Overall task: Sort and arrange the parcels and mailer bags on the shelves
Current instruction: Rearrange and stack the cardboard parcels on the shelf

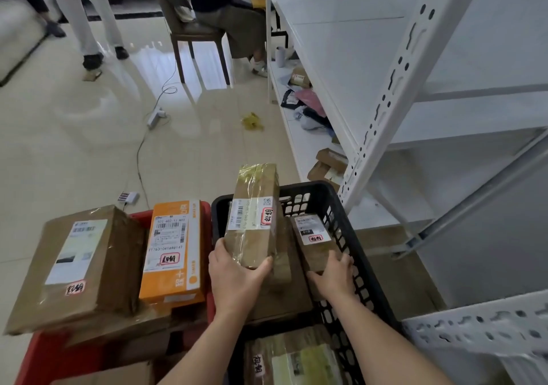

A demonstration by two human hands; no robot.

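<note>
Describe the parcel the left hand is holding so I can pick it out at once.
Find the black plastic crate beside the white metal shelving. Over its left half, the left hand grips the near end of a long brown cardboard parcel. Unlike the smaller box under the right hand, it tilts up above the crate rim, wrapped in glossy clear tape.

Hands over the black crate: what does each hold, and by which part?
Left hand grips the tall taped parcel by its near end. Right hand grips the small brown parcel by its near end.
</note>
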